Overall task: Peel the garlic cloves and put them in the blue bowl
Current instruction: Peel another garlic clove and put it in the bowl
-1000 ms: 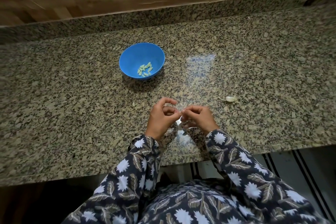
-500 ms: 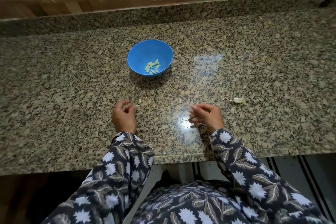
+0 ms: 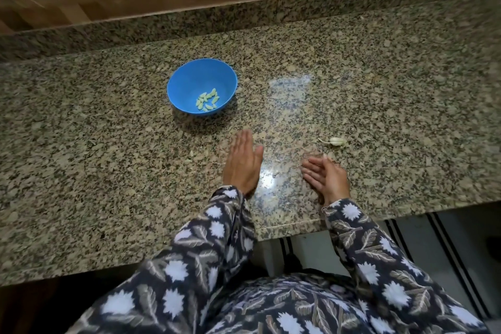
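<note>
Hands over speckled granite counter [image 3: 108, 171]: left hand [image 3: 242, 164] flat, fingers straight and together, holding nothing; right hand [image 3: 325, 180] spread loosely, palm turned inward, also holding nothing. Blue bowl [image 3: 189, 81] beyond the left hand, containing a small heap of peeled garlic cloves [image 3: 207, 100]. One unpeeled garlic clove [image 3: 335, 141] lying just past the right hand's fingertips.

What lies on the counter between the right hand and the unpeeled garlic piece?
Nothing: in the head view only bare granite counter separates the right hand from the garlic piece, which lies just beyond its fingers.
</note>
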Action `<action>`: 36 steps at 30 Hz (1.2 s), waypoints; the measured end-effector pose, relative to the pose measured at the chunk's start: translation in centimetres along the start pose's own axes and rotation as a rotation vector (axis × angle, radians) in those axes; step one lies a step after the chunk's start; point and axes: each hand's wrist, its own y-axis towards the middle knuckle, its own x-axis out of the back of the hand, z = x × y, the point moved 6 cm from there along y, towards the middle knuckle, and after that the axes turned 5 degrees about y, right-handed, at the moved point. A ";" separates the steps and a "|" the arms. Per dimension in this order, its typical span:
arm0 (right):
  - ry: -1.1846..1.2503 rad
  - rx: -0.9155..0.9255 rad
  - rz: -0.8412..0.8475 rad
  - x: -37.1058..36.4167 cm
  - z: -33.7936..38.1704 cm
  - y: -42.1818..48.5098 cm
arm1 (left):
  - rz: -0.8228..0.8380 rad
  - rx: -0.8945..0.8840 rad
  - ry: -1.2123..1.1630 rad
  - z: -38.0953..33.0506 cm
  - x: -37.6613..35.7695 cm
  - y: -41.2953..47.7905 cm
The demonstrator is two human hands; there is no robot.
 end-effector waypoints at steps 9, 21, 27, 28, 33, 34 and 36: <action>0.093 -0.061 -0.034 0.3 -0.4 0.0 | 0.055 -0.554 0.131 -4.0 -1.6 -5.1; 0.192 -0.327 0.163 -6.1 -4.2 -2.3 | -0.183 0.239 -0.302 2.1 4.8 -5.2; 0.656 -0.610 0.228 -7.5 -6.6 -4.0 | -0.119 0.020 -0.309 -5.9 3.8 -7.6; 0.664 -0.618 0.243 -7.6 -6.7 -3.8 | -0.081 -0.009 -0.219 -6.4 3.3 -8.0; 0.617 -0.585 0.274 -7.5 -6.6 -4.0 | -0.155 -0.127 -0.141 -5.9 3.6 -8.8; 0.636 -0.593 0.270 -7.5 -6.8 -4.2 | -0.186 -0.164 -0.135 -5.7 4.0 -8.8; 0.666 -0.621 0.245 -7.6 -7.4 -4.2 | -0.239 -0.227 -0.107 -5.1 4.7 -8.7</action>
